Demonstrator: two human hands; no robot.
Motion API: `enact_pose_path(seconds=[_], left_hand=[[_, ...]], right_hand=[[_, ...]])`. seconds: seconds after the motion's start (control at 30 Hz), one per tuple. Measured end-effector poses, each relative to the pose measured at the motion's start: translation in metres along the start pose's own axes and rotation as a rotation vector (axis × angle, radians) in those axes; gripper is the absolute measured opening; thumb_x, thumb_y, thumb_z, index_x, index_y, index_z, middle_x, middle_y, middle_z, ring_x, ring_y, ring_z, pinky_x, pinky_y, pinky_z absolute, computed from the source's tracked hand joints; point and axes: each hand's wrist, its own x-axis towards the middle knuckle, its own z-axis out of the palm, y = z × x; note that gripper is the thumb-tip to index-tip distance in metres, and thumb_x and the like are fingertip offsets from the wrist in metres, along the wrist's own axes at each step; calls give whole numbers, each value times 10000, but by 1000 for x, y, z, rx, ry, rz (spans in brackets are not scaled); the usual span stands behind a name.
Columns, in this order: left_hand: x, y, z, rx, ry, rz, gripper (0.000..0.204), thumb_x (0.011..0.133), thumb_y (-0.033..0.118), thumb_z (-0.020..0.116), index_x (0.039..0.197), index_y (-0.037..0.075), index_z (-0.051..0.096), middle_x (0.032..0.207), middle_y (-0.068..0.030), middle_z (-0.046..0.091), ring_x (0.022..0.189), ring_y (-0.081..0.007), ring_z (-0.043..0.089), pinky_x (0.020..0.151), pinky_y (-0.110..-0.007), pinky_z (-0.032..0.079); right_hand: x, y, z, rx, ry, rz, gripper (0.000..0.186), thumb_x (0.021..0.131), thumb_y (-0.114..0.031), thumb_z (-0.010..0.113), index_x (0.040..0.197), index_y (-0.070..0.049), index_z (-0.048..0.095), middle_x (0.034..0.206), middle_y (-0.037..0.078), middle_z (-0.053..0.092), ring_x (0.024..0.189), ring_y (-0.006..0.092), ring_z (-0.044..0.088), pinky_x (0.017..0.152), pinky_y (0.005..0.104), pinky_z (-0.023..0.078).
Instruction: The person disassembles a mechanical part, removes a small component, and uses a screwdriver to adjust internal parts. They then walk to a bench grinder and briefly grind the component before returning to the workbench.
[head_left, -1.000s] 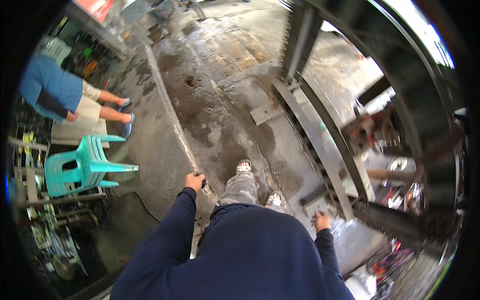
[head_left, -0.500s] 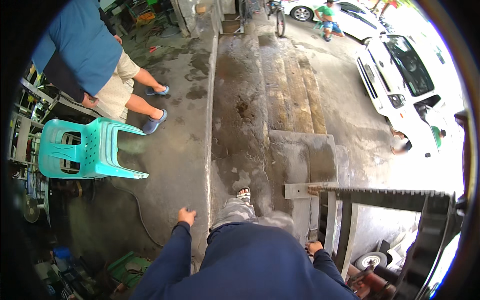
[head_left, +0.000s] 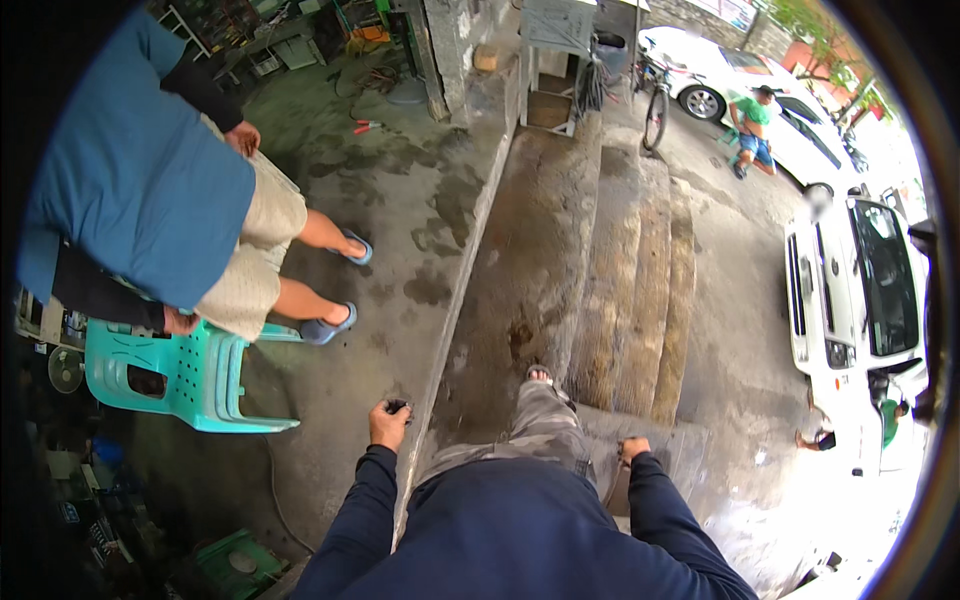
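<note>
My left hand [head_left: 386,428] hangs over the grey concrete floor, left of a pale raised edge. Its fingers are closed round a small dark object [head_left: 399,408] whose kind I cannot make out. My right hand [head_left: 632,449] is curled in front of my right side, over a concrete slab at the foot of the steps. What its fingers hold, if anything, is hidden. Both forearms wear dark navy sleeves. One sandalled foot [head_left: 540,374] shows ahead, below camouflage trousers.
A person [head_left: 150,170] in a blue shirt stands at the left, a hand by a stack of turquoise plastic chairs [head_left: 185,385]. Worn steps [head_left: 625,290] descend on the right. A bicycle [head_left: 656,110], white cars [head_left: 850,290] and two other people are beyond. A cable lies at lower left.
I have moved forward along the walkway; the metal frame on the right has gone from view. My right hand has come away from it. The person in blue now appears nearer the chairs.
</note>
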Motion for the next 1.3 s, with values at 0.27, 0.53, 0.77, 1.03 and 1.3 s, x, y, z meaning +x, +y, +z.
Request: enact_pose_path(seconds=[0.27,0.53,0.77,1.03,1.3], left_hand=[[121,220,31,-329,104,88,206,881,-52,713,1081,-10,696,895,-38,708,835,-135,688,755,-286,572],[345,320,54,-546,116,-22,173,906,4,724,1077,-22,724,963,-69,742,806,-148,699,755,-292,579],[502,459,0,-397,191,5,203,893,102,773,1010,-52,712,919,-53,722,773,-146,663,735,-312,546],[622,607,-19,-476,214,116,213,921,156,749,1012,-37,750,953,-48,757,826,-140,668,786,-300,526],[732,673,-81,-674,436,19,177,929,80,753,1069,-23,721,931,-64,747,796,-139,692,718,-291,558]], right_hand=[[127,-192,-426,858,353,-244,335,981,-236,659,1168,35,718,880,114,749,669,193,703,566,344,549],[171,-431,-562,418,393,-351,363,926,-277,721,1119,29,746,1001,231,772,919,344,759,833,421,588],[129,-490,-652,255,20,-226,354,918,-320,718,1123,-35,767,1031,248,763,997,393,741,882,444,578],[183,-552,-781,587,103,-121,334,918,-269,730,1052,36,746,795,139,747,677,200,720,637,362,583],[336,-686,-945,416,-131,-266,218,959,-191,719,1090,-21,757,877,134,761,626,232,700,518,392,557]])
